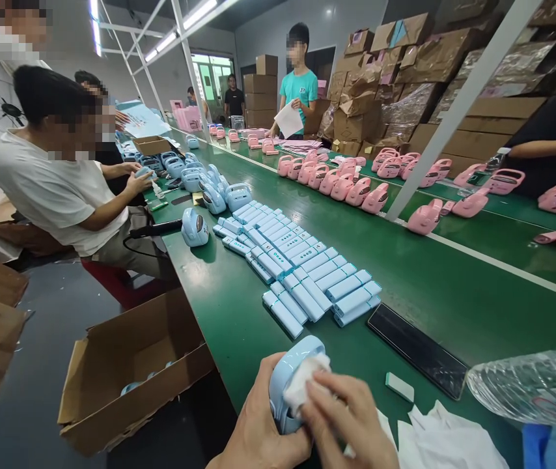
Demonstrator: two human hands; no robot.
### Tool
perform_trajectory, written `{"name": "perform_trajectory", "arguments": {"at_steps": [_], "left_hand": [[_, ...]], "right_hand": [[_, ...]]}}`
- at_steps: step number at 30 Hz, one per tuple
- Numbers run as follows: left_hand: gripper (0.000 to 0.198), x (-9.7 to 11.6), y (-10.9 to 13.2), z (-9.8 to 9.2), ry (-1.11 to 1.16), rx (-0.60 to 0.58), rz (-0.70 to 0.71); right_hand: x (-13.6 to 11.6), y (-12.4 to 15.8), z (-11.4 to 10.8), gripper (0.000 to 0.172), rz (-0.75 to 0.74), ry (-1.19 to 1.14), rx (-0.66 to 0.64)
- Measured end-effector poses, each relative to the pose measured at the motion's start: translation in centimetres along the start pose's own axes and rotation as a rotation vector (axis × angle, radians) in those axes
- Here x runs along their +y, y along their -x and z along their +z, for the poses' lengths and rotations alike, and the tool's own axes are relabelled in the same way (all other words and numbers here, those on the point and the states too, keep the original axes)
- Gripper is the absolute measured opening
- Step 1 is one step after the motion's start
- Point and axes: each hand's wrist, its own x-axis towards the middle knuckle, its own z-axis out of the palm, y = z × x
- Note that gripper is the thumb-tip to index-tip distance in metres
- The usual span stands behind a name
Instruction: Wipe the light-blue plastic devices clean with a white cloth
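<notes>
A light blue plastic housing with a rounded handle (303,348) is gripped in my left hand (263,423), above the near edge of the green table. My right hand (349,417) pinches a crumpled white tissue (305,383) and presses it against the front of the housing, hiding much of that side. Just beyond my hands lie rows of light blue flat bars (302,254), some stacked on others. White tissues (446,436) rest to the right of my right hand, by a small pale green and white block (400,387).
A black phone (415,348) and a clear plastic bottle (527,384) lie at right. An open cardboard box (136,365) stands left below the table (219,312). Pink housings (334,181) line the far side. A seated person (63,163) handles a blue piece at left.
</notes>
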Motion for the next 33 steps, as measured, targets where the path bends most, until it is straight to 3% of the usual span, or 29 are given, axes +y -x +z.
{"name": "perform_trajectory", "arguments": {"at_steps": [2,6,9,12,16,19,21,23,27,33], "left_hand": [[0.064,0.0,0.0,-0.1,-0.002,-0.015,-0.010],[0.067,0.1,-0.3,-0.3,-0.052,-0.028,-0.009],[0.066,0.1,-0.5,-0.5,-0.042,-0.058,-0.010],[0.067,0.1,-0.6,-0.6,-0.034,-0.061,-0.014],[0.065,0.2,-0.7,-0.7,-0.012,-0.054,-0.004],[0.071,0.3,-0.6,-0.6,0.020,-0.025,-0.012],[0.073,0.3,-0.5,-0.5,0.027,-0.018,-0.040],[0.074,0.2,-0.4,-0.4,0.063,-0.036,-0.049],[0.076,0.2,-0.1,-0.3,0.052,-0.063,-0.101],[0.076,0.4,0.2,-0.2,-0.073,-0.026,-0.157]], "right_hand": [[-0.2,-0.4,0.2,0.025,-0.195,0.017,-0.040],[0.1,-1.2,0.1,0.020,-0.098,0.018,-0.002],[0.0,-1.2,0.3,0.019,-0.178,0.029,0.005],[-0.3,-1.4,0.8,0.018,-0.132,0.032,-0.009],[0.4,-2.1,0.4,0.018,-0.230,0.024,0.006],[2.3,-1.6,-1.4,0.014,-0.039,0.062,-0.012],[3.7,-0.4,-3.2,0.008,0.005,0.162,-0.081],[5.1,1.0,-5.1,0.024,0.017,0.296,-0.161],[8.4,3.2,-7.9,0.041,0.156,0.504,-0.125],[12.9,4.1,-8.4,0.057,0.175,0.606,-0.233]]}}
